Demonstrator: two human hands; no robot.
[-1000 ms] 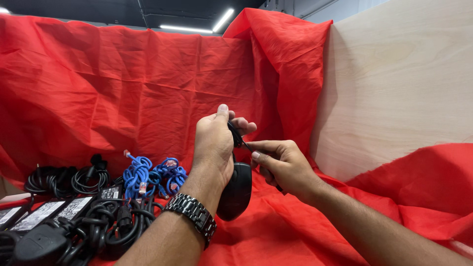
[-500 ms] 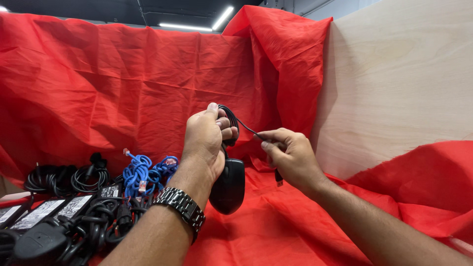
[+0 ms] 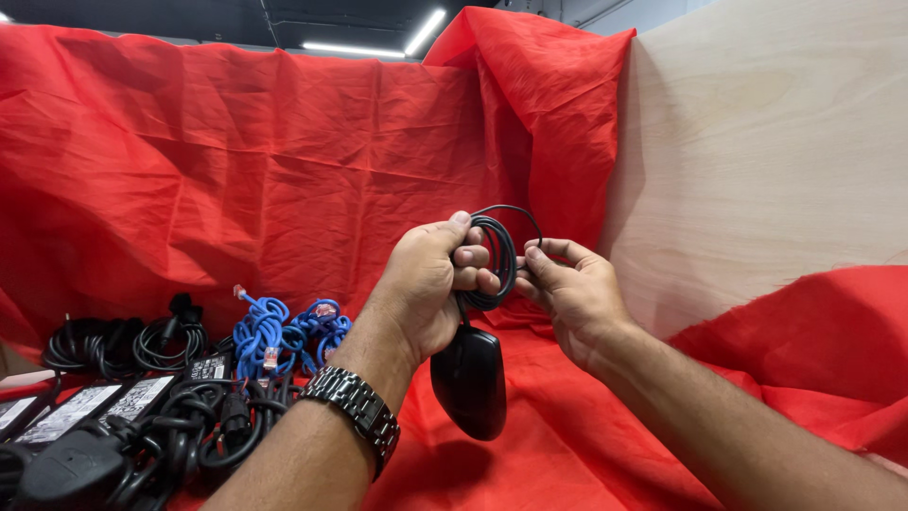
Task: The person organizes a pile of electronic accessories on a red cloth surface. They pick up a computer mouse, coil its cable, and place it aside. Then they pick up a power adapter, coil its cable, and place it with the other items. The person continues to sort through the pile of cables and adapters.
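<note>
Red cloth backdrop, left hand gripping coiled mouse cable, right hand pinching it.

Both forearms bare — dark metal link watch on left wrist.

A single head-worn camera looks forward and slightly down, close over both forearms, toward the crumpled red cloth backdrop and pale wooden panel.

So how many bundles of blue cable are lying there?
2. One blue cable bundle lies at the left on the red cloth, the second blue bundle right beside it, both behind the black adapters. More may be hidden under those black cords.
</note>
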